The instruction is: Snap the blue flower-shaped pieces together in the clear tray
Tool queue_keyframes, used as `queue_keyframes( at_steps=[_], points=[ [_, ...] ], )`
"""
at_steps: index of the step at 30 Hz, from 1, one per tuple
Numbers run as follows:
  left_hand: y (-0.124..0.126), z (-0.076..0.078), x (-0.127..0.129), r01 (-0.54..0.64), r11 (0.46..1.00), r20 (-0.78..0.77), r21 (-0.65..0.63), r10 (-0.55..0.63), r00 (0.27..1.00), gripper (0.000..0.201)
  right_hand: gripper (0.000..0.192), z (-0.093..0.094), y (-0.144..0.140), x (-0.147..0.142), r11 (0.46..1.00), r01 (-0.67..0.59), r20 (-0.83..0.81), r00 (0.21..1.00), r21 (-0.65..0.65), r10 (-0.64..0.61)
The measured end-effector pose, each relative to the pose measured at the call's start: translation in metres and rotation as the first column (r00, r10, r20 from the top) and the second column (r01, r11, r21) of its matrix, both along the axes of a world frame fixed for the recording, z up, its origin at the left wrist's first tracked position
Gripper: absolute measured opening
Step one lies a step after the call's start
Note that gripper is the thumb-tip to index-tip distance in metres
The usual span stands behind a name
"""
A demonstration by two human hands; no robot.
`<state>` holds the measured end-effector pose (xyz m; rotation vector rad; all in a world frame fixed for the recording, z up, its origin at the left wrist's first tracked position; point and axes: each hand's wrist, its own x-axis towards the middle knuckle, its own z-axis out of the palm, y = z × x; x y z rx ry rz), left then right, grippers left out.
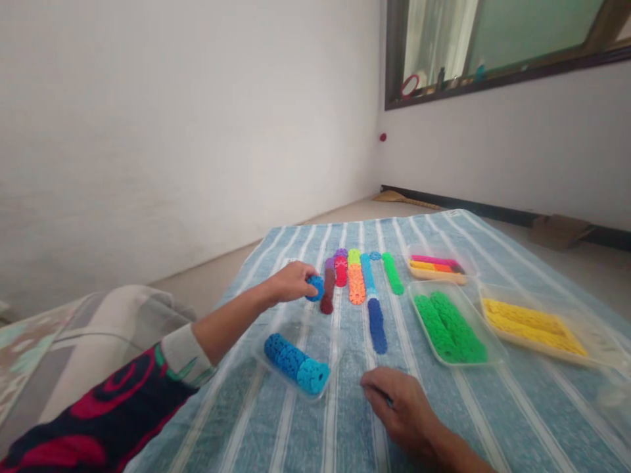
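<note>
My left hand (292, 281) reaches forward and grips a small stack of blue discs (315, 288), held just left of a dark red row of discs (327, 290). My right hand (400, 404) rests palm down on the striped blue cloth (493, 407), fingers curled, nothing visible in it. Between my hands sits a clear tray with a roll of blue discs (296, 361). Rows of red (340, 269), orange (355, 284), light blue (367, 272), dark blue (377, 325) and green discs (393, 272) lie side by side on the cloth.
Clear trays at the right hold green discs (448, 328), yellow discs (535, 325) and mixed pink, orange and yellow discs (436, 265). A grey cushion (98, 328) lies at the left. White walls and bare floor surround the cloth; a window is at upper right.
</note>
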<state>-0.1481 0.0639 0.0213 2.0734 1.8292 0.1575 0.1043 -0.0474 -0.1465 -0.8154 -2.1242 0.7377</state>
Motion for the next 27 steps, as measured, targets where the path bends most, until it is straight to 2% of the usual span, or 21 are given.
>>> queue_keyframes(
  at_steps=[4,8,12,21,27],
  points=[
    [-0.050,-0.010,-0.015,-0.074,0.997,-0.128,0.002,0.074,0.989,0.020,0.020,-0.002,-0.001,0.002,0.998,0.015,-0.009,1.000,-0.068,-0.016],
    [-0.074,-0.025,-0.016,-0.147,0.988,-0.254,0.039,0.152,0.955,0.036,0.021,0.002,-0.003,0.004,0.990,0.007,0.002,1.000,-0.139,-0.007],
    [-0.080,-0.040,-0.011,-0.185,0.979,-0.356,0.084,0.203,0.912,0.049,0.022,0.007,-0.003,0.005,0.987,-0.001,0.020,1.000,-0.163,0.005],
    [-0.086,-0.049,-0.001,-0.153,0.984,-0.513,0.095,0.180,0.840,0.033,0.021,0.007,-0.002,0.005,0.988,-0.007,0.010,1.000,-0.154,0.009],
    [-0.088,-0.053,0.000,-0.107,0.989,-0.560,0.101,0.146,0.816,0.024,0.021,0.009,-0.002,0.005,0.987,-0.002,0.016,1.000,-0.161,0.004]
  ],
)
